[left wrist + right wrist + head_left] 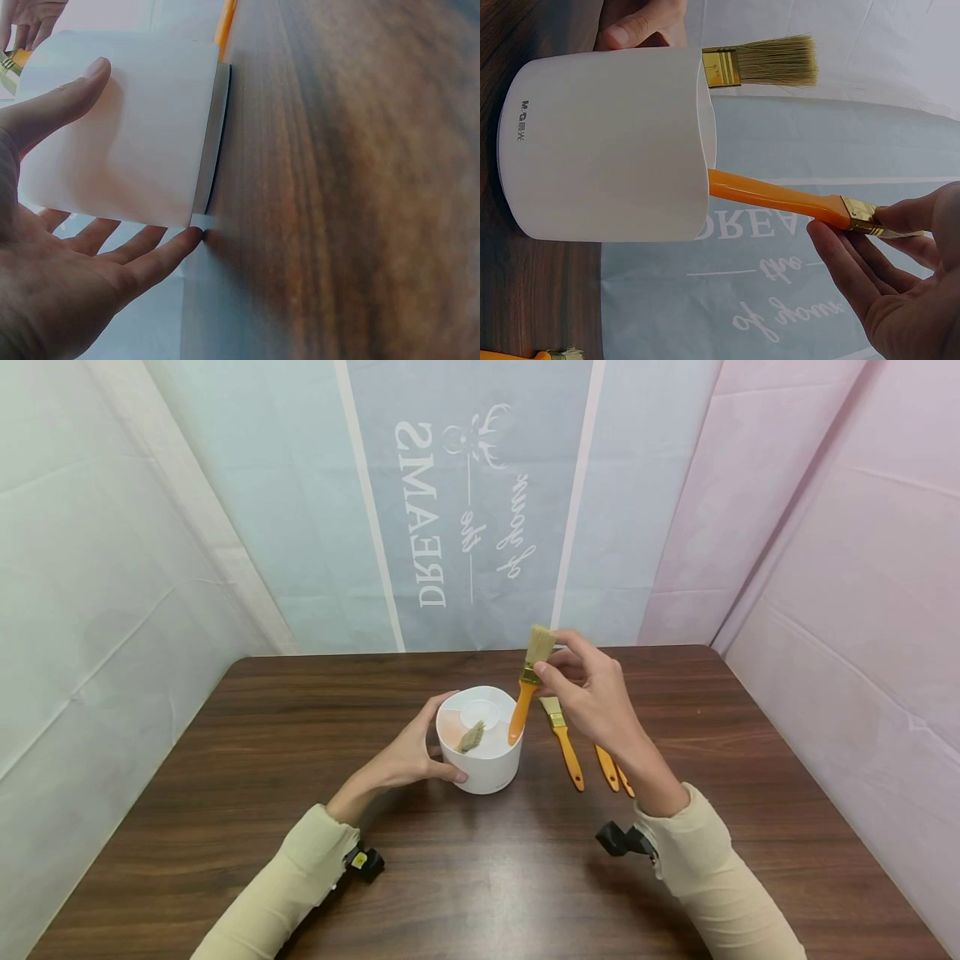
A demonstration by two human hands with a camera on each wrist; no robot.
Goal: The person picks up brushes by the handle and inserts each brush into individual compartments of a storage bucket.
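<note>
Okay, left hand (pixel 405 753) grips white holder (pixel 491 774); right hand (pixel 597 695) pinches orange-handled brush (pixel 524 700), handle end (pixel 515 732) seemingly inside; other brushes (pixel 567 753) lie right.

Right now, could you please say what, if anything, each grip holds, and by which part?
The right grip holds a brush by its metal band; the left grip holds a white cup by its outer wall.

Brush (pixel 471 738) in white cup (pixel 491 773) — handle hidden, two rightmost brushes (pixel 607 768) — heads covered.
</note>
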